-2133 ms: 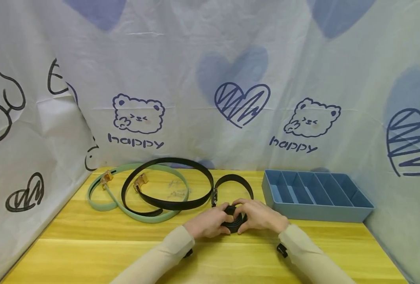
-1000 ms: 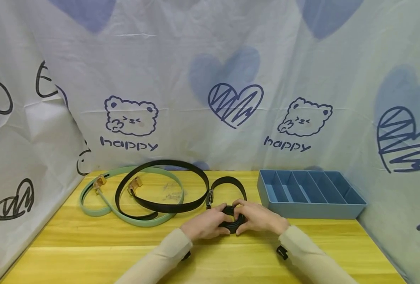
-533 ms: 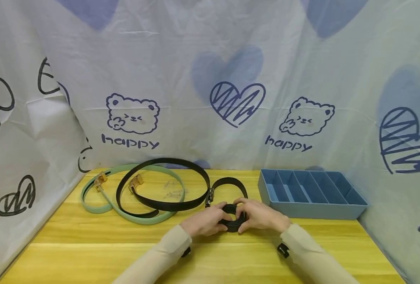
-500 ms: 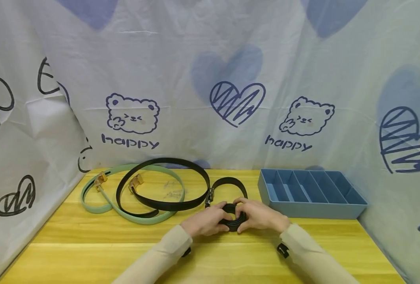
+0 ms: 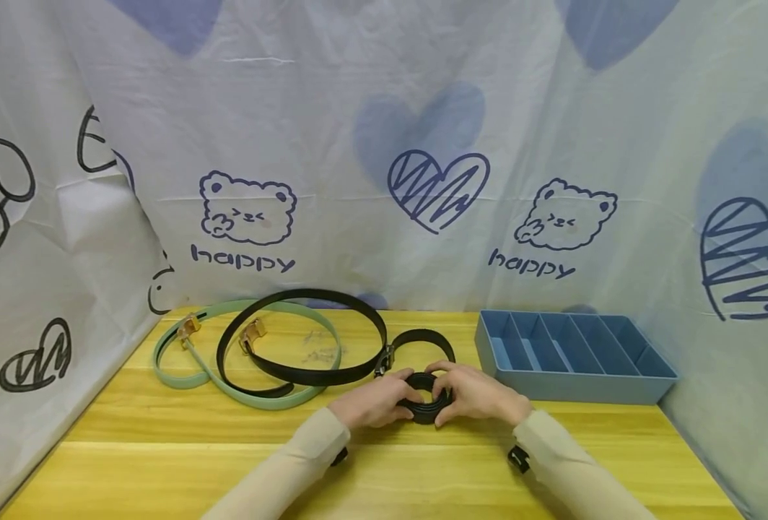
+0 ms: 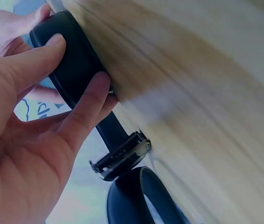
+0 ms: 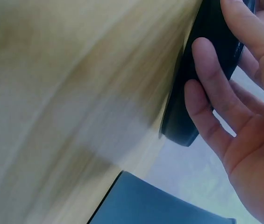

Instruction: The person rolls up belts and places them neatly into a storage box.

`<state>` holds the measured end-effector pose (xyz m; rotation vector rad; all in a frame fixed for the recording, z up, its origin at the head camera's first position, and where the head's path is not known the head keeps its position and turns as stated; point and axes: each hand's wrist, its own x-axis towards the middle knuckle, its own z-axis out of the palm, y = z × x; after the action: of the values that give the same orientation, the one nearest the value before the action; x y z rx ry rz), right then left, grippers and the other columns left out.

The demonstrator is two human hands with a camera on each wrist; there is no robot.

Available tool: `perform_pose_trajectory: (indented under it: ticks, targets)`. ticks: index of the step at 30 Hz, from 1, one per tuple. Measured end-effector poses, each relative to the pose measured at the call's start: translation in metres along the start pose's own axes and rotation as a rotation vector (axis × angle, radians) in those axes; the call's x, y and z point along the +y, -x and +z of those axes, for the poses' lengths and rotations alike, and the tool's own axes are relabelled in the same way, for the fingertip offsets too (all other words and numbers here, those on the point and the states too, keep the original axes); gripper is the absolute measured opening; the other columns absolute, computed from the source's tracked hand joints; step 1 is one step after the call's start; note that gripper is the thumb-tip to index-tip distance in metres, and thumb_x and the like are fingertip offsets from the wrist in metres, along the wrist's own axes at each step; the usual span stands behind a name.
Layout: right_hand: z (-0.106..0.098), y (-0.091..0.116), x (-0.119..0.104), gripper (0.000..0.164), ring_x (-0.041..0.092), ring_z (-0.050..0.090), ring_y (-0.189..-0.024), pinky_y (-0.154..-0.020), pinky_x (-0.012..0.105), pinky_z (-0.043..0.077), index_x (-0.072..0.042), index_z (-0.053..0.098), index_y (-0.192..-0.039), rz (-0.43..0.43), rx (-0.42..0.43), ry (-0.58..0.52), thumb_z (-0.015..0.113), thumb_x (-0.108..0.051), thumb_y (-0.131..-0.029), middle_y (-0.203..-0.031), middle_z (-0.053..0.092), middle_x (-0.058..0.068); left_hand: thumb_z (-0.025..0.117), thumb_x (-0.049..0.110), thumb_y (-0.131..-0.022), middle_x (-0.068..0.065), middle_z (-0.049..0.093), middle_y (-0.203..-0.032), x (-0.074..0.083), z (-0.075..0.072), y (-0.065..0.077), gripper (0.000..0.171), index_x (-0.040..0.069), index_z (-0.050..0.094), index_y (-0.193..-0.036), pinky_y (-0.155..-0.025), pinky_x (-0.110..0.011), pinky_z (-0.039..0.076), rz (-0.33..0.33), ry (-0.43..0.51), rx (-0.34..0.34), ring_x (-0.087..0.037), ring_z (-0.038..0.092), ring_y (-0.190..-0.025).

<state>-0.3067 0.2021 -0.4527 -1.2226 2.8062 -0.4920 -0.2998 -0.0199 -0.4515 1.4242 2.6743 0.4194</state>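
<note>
Both hands hold a rolled coil of black belt (image 5: 426, 417) standing on edge on the table. My left hand (image 5: 372, 402) grips its left side, thumb and fingers pressed on the strap (image 6: 65, 51) in the left wrist view. My right hand (image 5: 478, 393) grips the opposite side, its fingers bent over the strap (image 7: 174, 119) in the right wrist view. Behind the coil, the belt's unrolled part arcs back to a dark metal buckle (image 5: 385, 360). The innermost turns are partly hidden by the fingers.
Left of the hands lie a larger looped black belt (image 5: 338, 376) and a light green belt (image 5: 273, 401), overlapping, both with gold-coloured buckles. A blue-grey divided box (image 5: 585, 388) stands at the right. A printed white cloth (image 5: 345, 245) hangs behind the wooden table (image 5: 195, 462).
The unrolled arc of belt behind the coil has become slightly smaller. Both hands keep hold of the coil in nearly the same place; the head view has shifted a little.
</note>
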Motion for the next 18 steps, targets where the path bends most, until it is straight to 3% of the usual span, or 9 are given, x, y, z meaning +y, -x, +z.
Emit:
perform_pose_trajectory:
  ticks: [5,10,15,18]
  targets:
    - [0.002,-0.0004,-0.0048,0.032,0.015,0.055,-0.1,-0.077,0.031,0.045,-0.029,0.06,-0.076,0.011,0.005,0.011,0.073,-0.055,-0.064,-0.131,0.045,0.003,0.065,0.028,-0.083,-0.002,0.054,-0.116,0.0034,0.0014,-0.0031,0.026,0.025,0.065,-0.109,-0.081,-0.027,0.045,0.033,-0.024,0.027,-0.015,0.051,-0.104]
    - [0.0032,0.0012,-0.002,0.034,0.018,0.053,-0.106,-0.083,0.036,0.044,-0.029,0.064,-0.088,0.022,-0.007,0.037,0.073,-0.053,-0.066,-0.135,0.042,0.005,0.064,0.028,-0.083,0.0,0.056,-0.117,0.005,-0.0005,-0.0033,0.028,0.023,0.066,-0.11,-0.087,-0.03,0.044,0.034,-0.027,0.021,-0.02,0.048,-0.112]
    - [0.0025,0.0027,0.0028,0.038,0.021,0.051,-0.11,-0.087,0.039,0.043,-0.028,0.067,-0.094,0.03,-0.011,0.044,0.074,-0.051,-0.065,-0.134,0.044,0.006,0.064,0.027,-0.083,0.004,0.059,-0.117,0.0036,-0.001,-0.002,0.029,0.021,0.066,-0.111,-0.095,-0.035,0.037,0.033,-0.022,0.013,-0.028,0.036,-0.126]
    - [0.0027,0.0026,0.0025,0.038,0.019,0.053,-0.106,-0.085,0.037,0.044,-0.028,0.067,-0.091,0.035,-0.001,0.064,0.073,-0.054,-0.064,-0.13,0.047,0.004,0.064,0.027,-0.084,-0.001,0.056,-0.12,0.0038,-0.0001,-0.0032,0.028,0.023,0.066,-0.111,-0.092,-0.033,0.04,0.025,-0.049,0.013,-0.025,0.042,-0.121]
